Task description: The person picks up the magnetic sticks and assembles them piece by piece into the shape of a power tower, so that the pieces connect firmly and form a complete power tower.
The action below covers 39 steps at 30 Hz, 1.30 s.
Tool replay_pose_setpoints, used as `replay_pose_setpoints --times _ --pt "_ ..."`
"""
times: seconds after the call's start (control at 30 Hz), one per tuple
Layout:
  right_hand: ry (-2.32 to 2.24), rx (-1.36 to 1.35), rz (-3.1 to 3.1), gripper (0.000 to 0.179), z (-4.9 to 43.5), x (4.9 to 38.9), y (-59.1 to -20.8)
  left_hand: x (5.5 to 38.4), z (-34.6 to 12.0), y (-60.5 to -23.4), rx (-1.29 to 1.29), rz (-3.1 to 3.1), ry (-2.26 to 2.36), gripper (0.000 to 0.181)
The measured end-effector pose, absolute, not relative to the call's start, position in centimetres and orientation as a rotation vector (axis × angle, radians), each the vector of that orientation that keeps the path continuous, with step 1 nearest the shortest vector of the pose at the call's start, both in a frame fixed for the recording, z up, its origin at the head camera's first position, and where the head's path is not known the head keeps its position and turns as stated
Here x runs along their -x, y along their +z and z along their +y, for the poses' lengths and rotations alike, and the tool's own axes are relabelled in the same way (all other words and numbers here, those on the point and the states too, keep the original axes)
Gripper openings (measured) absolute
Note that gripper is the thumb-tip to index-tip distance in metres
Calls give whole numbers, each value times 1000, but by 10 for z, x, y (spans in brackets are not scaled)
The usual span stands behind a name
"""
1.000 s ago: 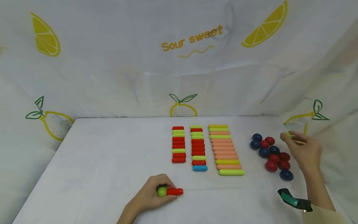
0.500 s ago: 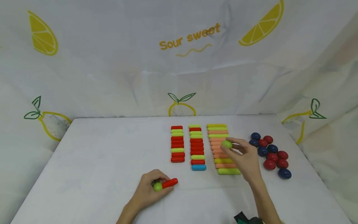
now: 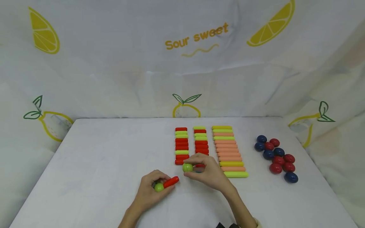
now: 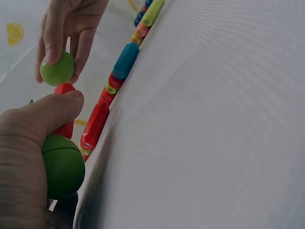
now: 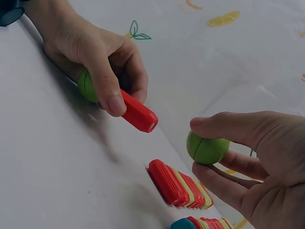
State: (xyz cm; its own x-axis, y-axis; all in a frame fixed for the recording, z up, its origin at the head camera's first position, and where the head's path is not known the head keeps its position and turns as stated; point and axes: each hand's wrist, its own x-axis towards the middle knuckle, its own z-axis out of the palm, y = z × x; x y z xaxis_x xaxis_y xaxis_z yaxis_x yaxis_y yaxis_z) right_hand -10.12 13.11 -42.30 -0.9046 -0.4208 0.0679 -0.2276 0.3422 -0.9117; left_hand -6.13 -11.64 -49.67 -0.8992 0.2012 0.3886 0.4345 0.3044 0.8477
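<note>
Between its thumb and fingers, my left hand (image 3: pixel 151 189) grips a short red stick (image 3: pixel 171 182). A green ball (image 3: pixel 159 187) sits at the stick's near end, within the palm. My right hand (image 3: pixel 210 173) pinches another green ball (image 3: pixel 187 167) between thumb and fingertips. In the right wrist view, this pinched ball (image 5: pixel 208 149) is a short gap away from the free end of the red stick (image 5: pixel 139 114). In the left wrist view, the ball in my left palm (image 4: pixel 64 167) shows a seam line.
Behind my hands lie a column of red and lime sticks (image 3: pixel 181 148), a second column (image 3: pixel 201 142) partly hidden by my right hand, and a column of longer peach, yellow and lime sticks (image 3: pixel 228 150). Several dark blue and red balls (image 3: pixel 276 160) cluster at the right.
My right hand has come leftward from beyond the ball cluster, carrying the green ball to near the left hand. The left hand has shifted slightly up and left, tilting the red stick's free end upward.
</note>
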Motion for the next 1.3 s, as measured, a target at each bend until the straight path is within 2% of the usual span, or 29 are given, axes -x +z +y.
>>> replay_pose_setpoints --times 0.8,1.3 --pt "-1546 705 2274 37 120 99 -437 64 -115 -500 665 -2260 -1614 26" --pt "-1666 679 2222 39 98 92 -448 65 -117 -495 664 -2452 -1682 54"
